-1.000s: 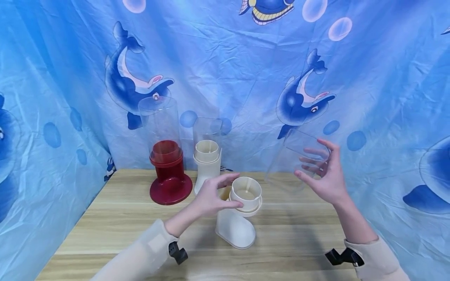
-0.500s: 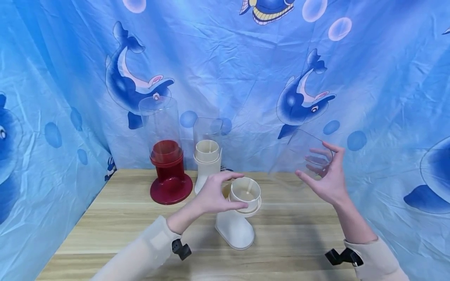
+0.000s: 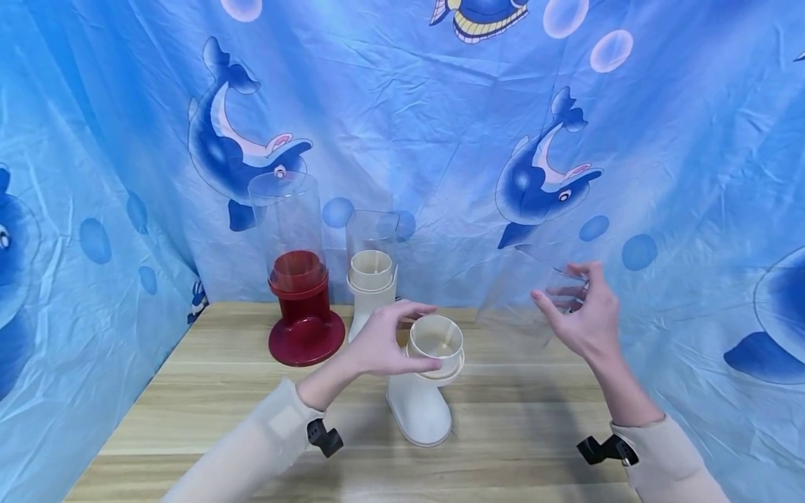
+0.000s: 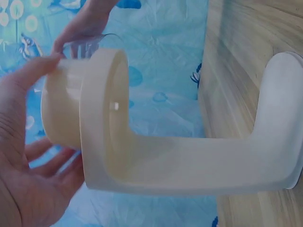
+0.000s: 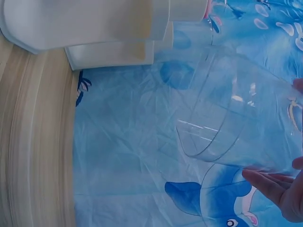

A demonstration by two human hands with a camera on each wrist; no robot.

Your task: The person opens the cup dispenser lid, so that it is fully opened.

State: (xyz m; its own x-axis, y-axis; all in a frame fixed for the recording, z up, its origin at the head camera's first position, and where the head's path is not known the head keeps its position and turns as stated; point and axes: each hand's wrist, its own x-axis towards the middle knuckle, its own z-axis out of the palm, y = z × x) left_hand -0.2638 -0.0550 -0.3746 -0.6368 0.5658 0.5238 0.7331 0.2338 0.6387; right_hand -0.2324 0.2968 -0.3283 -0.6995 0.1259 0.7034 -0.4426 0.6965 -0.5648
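My left hand [image 3: 383,341] holds the round upper collar of a white pet-feeder-like stand [image 3: 420,416], thumb on the near side and fingers behind. The left wrist view shows the stand [image 4: 189,165] upright, its foot on the wooden table, its ring open below the collar. To the right, my right hand [image 3: 588,314] grips a clear plastic container [image 3: 512,297] in the air, thumb on one side and fingers on the other. In the right wrist view, the clear container [image 5: 227,109] is tilted, its wide end toward the stand but apart from it.
A red stand [image 3: 305,342] bearing a tall clear cylinder [image 3: 286,223] is at the back left of the table [image 3: 207,391]. Beside it stands another white stand [image 3: 371,297] with a clear piece on top. A blue dolphin-print curtain [image 3: 415,126] hangs behind.
The clear container has tipped and its upper end has come down, with my right fingers bending more. My left hand and the white stand's collar have shifted slightly left.
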